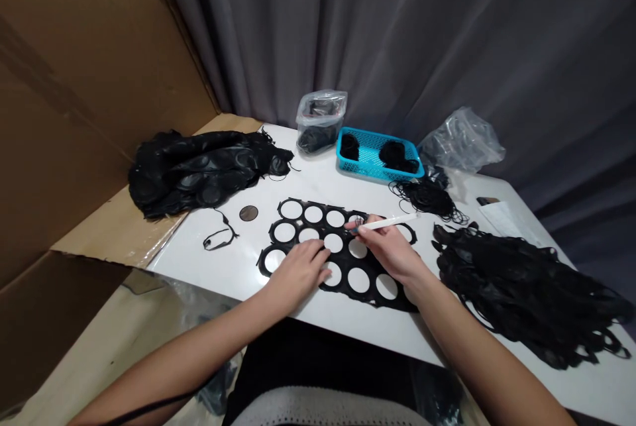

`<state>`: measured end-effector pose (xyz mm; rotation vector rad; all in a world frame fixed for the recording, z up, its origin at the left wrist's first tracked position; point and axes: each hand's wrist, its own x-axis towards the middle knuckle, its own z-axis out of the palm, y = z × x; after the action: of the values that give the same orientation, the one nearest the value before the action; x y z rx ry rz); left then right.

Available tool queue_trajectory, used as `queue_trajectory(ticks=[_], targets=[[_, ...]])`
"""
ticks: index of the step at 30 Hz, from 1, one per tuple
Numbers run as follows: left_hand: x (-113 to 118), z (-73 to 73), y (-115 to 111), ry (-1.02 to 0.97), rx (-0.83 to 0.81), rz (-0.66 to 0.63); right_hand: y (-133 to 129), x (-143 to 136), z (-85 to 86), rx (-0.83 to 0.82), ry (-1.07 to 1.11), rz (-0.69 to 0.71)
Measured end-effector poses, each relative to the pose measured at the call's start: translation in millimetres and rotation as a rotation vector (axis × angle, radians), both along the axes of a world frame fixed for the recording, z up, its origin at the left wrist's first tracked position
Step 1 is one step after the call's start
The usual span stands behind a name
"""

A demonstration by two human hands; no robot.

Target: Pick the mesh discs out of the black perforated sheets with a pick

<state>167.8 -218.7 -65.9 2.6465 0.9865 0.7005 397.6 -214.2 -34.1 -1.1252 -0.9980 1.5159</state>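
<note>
A brown cardboard box (84, 68) stands at the far left, and beside it a crumpled black pile (209, 167) lies partly on the white desk (199, 270). Just in front of the pile are a thin black loop (221, 238) and, to its right, a dark disc (249, 213). Next comes the black sheet (373, 268), flat near the front edge, with rows of round holes showing white. The left hand (298, 271) rests over the sheet's left part, palm down, fingers slightly bent and a little spread, so the sheet lies directly beneath them; the thumb sits apart, near a hole. A clear bag (321, 124) stands behind. The right hand (390, 250) is above the sheet's right part, its fingers pinching a slim white tool (392, 220) whose lower end is near the sheet; whether that end touches it I cannot tell. Behind is a blue basket (381, 173) holding black bundles (395, 154); then a cord tangle (432, 199), a crumpled plastic bag (464, 141) and, at far right, a heap of black scraps (527, 287).
</note>
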Motion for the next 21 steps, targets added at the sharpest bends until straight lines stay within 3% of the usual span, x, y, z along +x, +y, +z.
queue_trajectory(ticks=[4, 7, 15, 21], targets=[[-1.2, -15.4, -19.5, 0.103, 0.091, -0.002, -8.2, -13.8, -14.6, 0.171, -0.460, 0.149], [-1.8, -18.1, -20.7, 0.129, 0.097, 0.003, -12.8, -19.9, -21.4, 0.261, -0.649, 0.192], [-2.2, -16.9, -18.8, 0.090, 0.056, 0.005, -8.9, -17.8, -26.6, 0.366, -0.713, 0.193], [-2.7, -17.9, -17.8, 0.092, 0.057, -0.011, -15.4, -23.1, -33.1, 0.606, -0.861, 0.262]])
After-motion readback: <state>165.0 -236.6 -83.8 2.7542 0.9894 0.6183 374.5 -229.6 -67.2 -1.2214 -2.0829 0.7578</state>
